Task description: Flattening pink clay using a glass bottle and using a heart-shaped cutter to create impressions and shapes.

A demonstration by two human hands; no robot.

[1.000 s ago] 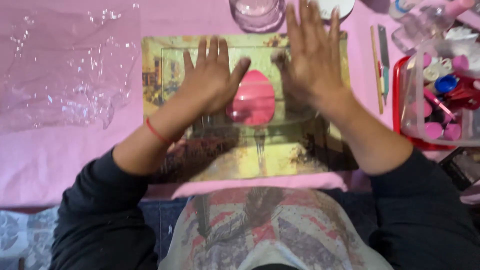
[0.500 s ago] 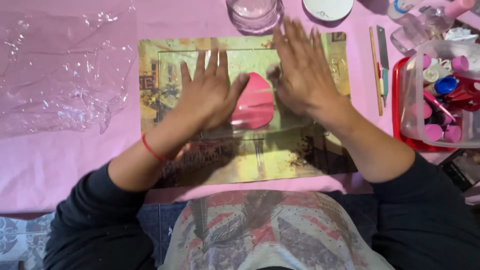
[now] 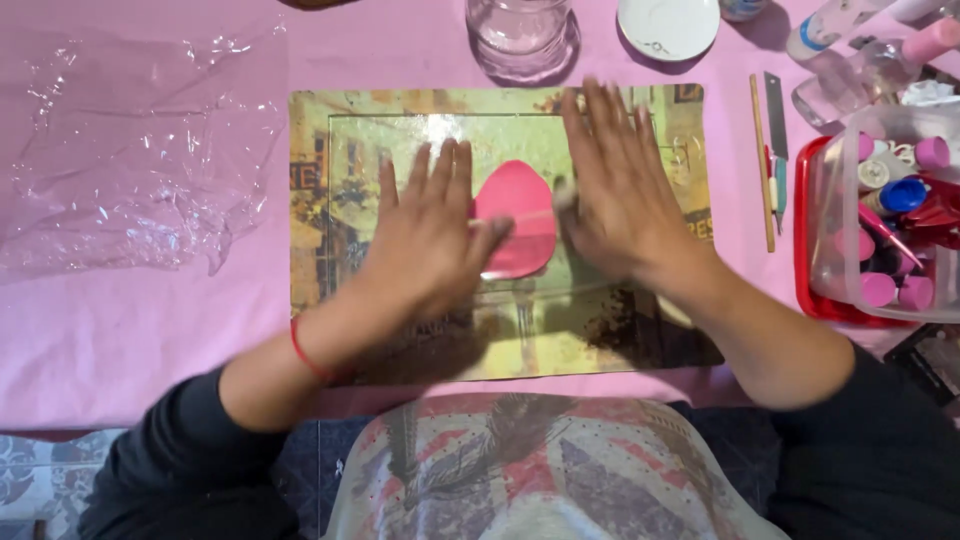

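I see both hands flat with fingers spread, gripping nothing: my left hand [image 3: 432, 232] and right hand [image 3: 622, 195] press a clear sheet [image 3: 440, 135] over a pink oval [image 3: 518, 215], which lies between them on a picture mat [image 3: 320, 200] on the pink table [image 3: 140, 330].

Pink oval [image 3: 518, 215], pink tablecloth [image 3: 120, 330]

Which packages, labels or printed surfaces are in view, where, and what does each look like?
Printed placemat: table centre, under both hands; rectangular, yellow-green and brown street picture.
Clear plastic box: right edge; holds pink-capped and blue-capped little bottles.
Red tray: under that box; rectangular.
Clear bottle: top right, lying down; pale label.
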